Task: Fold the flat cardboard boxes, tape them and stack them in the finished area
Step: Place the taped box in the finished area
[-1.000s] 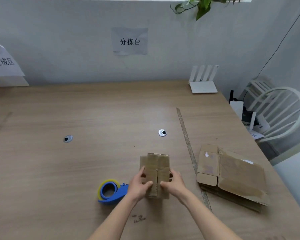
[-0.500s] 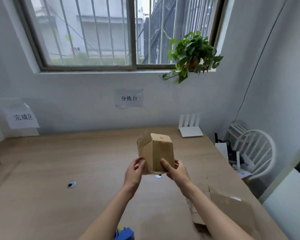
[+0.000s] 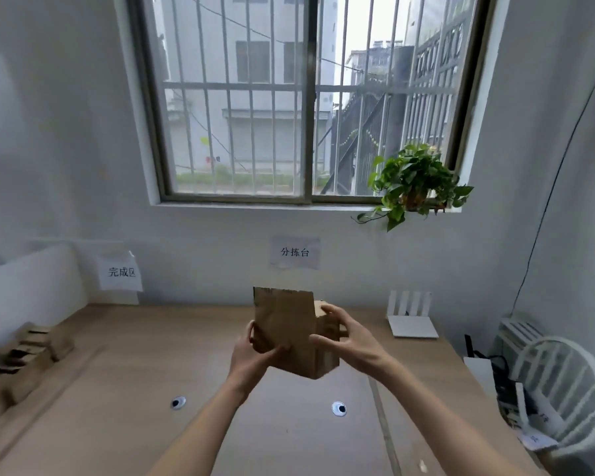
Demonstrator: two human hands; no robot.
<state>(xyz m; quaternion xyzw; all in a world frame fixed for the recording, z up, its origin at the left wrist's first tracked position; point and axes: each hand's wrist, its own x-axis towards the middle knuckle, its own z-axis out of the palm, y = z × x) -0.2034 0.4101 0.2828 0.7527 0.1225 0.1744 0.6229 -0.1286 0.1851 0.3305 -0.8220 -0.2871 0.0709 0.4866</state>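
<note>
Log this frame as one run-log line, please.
phase: folding, box in the air | left hand: grips box underneath | right hand: grips its right side | flap: up | tape: none seen | stack: far left

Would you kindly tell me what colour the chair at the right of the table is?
The chair is white, seen best in the head view.
</note>
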